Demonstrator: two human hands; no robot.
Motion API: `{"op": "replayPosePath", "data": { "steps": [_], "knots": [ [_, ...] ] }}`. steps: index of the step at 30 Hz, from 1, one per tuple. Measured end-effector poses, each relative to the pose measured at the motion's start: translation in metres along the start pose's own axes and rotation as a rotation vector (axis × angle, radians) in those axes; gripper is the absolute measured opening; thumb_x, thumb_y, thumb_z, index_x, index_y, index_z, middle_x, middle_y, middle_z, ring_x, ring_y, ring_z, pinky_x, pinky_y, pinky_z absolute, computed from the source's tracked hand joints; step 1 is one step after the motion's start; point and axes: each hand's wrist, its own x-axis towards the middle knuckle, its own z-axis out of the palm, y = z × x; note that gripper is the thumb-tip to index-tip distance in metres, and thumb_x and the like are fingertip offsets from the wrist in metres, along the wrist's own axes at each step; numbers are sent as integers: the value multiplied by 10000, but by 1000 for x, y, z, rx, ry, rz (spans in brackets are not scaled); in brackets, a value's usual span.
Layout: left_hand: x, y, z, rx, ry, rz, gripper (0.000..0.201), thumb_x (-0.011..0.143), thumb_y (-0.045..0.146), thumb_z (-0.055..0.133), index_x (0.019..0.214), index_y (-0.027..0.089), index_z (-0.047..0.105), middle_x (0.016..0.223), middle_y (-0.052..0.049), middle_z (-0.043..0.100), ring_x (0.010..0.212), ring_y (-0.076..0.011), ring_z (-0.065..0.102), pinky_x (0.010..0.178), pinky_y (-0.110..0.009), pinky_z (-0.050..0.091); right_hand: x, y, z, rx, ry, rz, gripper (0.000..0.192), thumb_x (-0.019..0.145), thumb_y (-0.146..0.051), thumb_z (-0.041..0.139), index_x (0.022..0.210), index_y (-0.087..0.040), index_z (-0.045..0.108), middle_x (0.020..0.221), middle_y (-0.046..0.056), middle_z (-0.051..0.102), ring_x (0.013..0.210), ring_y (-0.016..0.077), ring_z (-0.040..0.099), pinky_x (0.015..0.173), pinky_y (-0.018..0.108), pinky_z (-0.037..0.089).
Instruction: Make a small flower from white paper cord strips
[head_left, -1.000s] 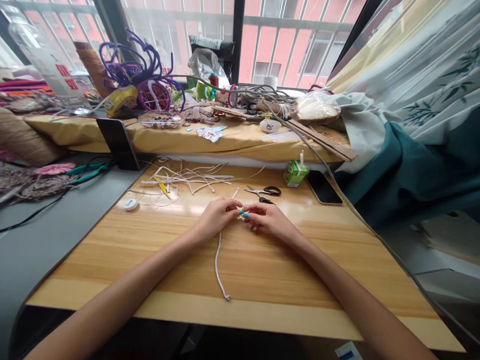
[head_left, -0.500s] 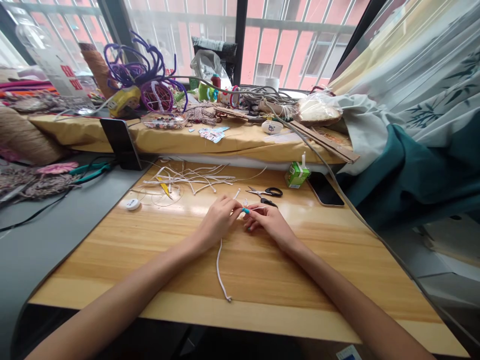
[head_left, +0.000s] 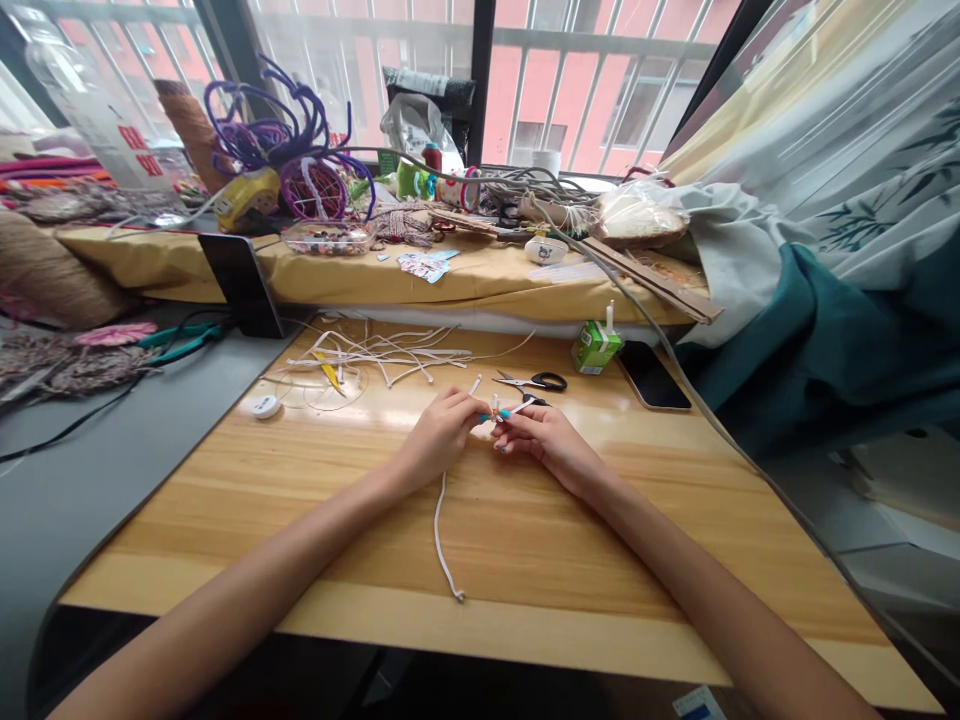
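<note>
White braided cord [head_left: 441,530] lies on the pale wooden tabletop [head_left: 300,510], its free tail running toward six o'clock from the hands at the table's middle. The left hand [head_left: 439,440] pinches the cord's upper end between thumb and fingertips, closed on it. At three o'clock from it, touching fingertip to fingertip, the right hand [head_left: 544,440] nips a small knotted bit of the same cord, fingers curled tight; exactly what it pinches is too small to tell. The step in hand appears to be tying or tightening a small knot. A next move would call for steady opposed tension. At one o'clock, black-handled scissors [head_left: 534,381] lie near a green juice carton [head_left: 595,347].
</note>
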Motion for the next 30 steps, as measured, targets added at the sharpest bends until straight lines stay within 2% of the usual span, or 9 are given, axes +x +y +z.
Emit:
{"op": "replayPosePath", "data": {
  "steps": [5, 8, 11, 14, 16, 22, 30],
  "knots": [
    [1, 7, -2, -46, 5, -80, 108, 789, 186, 490, 730, 153, 575, 726, -44, 607, 762, -161, 485, 707, -286, 407, 0, 3, 3, -65, -11, -38, 276, 597, -349, 685, 706, -111, 597, 685, 39, 625, 556, 93, 584, 542, 217, 471],
    [4, 9, -4, -197, -47, -263, 98, 764, 216, 510, 792, 142, 568, 778, -49, 594, 769, -154, 507, 679, -267, 421, 1, 6, 3, -130, -17, -45, 303, 589, -383, 676, 685, -110, 586, 633, 26, 612, 523, 90, 574, 520, 217, 464],
    [7, 3, -6, -433, -179, -428, 251, 739, 271, 535, 950, 135, 540, 819, -45, 593, 732, -131, 538, 655, -241, 429, 1, 5, 2, -270, -56, -42, 316, 621, -422, 631, 647, -113, 566, 570, 16, 595, 472, 91, 558, 487, 219, 450],
    [9, -5, -10, -552, -372, -409, 228, 716, 289, 556, 881, 132, 570, 737, -22, 597, 689, -118, 543, 639, -221, 417, -1, 3, 0, -435, -148, -70, 304, 676, -417, 576, 640, -115, 563, 536, 6, 574, 447, 86, 538, 469, 212, 433],
    [9, -8, -14, -524, -441, -356, 191, 725, 282, 541, 828, 129, 590, 709, -17, 593, 669, -110, 532, 618, -209, 401, -3, 1, -1, -538, -197, -102, 287, 708, -396, 547, 643, -118, 569, 534, 2, 561, 451, 82, 529, 463, 202, 420],
    [8, -2, -20, -292, -489, -253, 173, 733, 247, 501, 780, 129, 618, 603, 9, 535, 551, -79, 447, 511, -183, 329, -9, 1, -2, -705, -254, -172, 294, 766, -367, 480, 595, -135, 539, 499, -8, 512, 438, 80, 504, 437, 189, 400],
    [8, 1, -20, -337, -527, -280, 174, 707, 238, 496, 754, 110, 605, 571, 24, 499, 517, -61, 402, 471, -162, 301, -12, -1, -1, -683, -263, -137, 330, 749, -394, 490, 570, -123, 551, 523, 1, 501, 452, 79, 492, 420, 184, 406]
  ]
}}
